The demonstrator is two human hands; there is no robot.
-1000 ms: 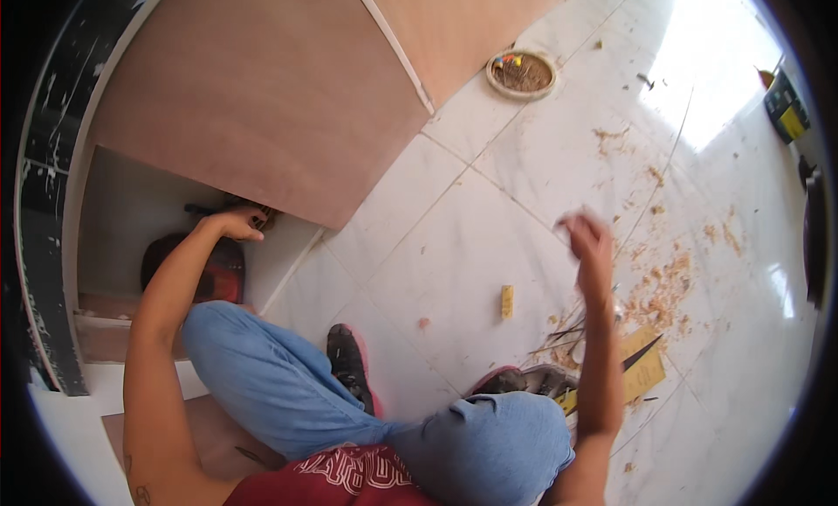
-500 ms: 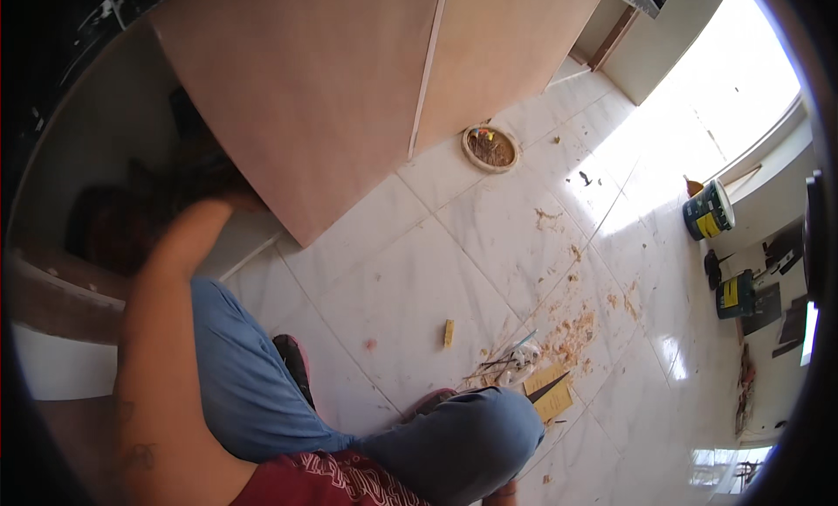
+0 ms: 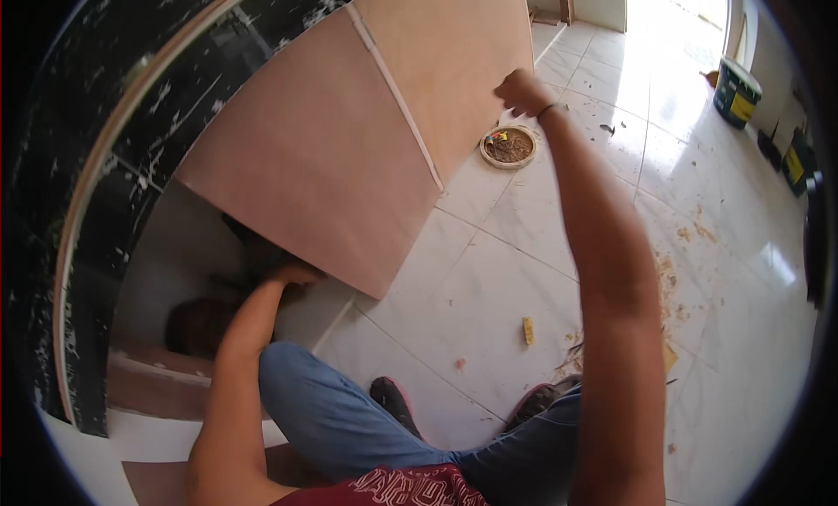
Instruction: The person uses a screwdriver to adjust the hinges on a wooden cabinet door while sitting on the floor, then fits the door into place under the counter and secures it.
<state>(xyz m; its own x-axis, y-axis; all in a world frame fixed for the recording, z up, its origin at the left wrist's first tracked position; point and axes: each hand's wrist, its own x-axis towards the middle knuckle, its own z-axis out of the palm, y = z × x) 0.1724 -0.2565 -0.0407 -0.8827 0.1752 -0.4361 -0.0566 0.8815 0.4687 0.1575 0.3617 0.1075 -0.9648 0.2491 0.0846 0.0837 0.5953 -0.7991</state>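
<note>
A large pinkish-brown cabinet door (image 3: 297, 165) stands open on the left, with a lighter panel (image 3: 445, 61) beyond it and a white strip between them. At the door's lower left edge is my left hand (image 3: 298, 272), its fingers closed round that edge and partly hidden. My right arm reaches far forward. Above the floor, near the lighter panel's right side, my right hand (image 3: 525, 94) has its fingers curled in, with nothing visible in them. Just below it on the floor sits a round dish (image 3: 509, 161) of brown bits with small coloured pieces.
Black counter stone (image 3: 113, 113) curves along the left. A small yellow block (image 3: 528, 330) lies on the white tiled floor (image 3: 471, 270), with wood shavings (image 3: 670, 283) beyond my right arm. Dark buckets (image 3: 738, 94) stand at the right wall. My shoes (image 3: 393, 401) rest on the tiles.
My right arm has come up from beside my knee and stretched forward over the floor. The view has shifted, showing more black stone. My left hand remains at the door's edge.
</note>
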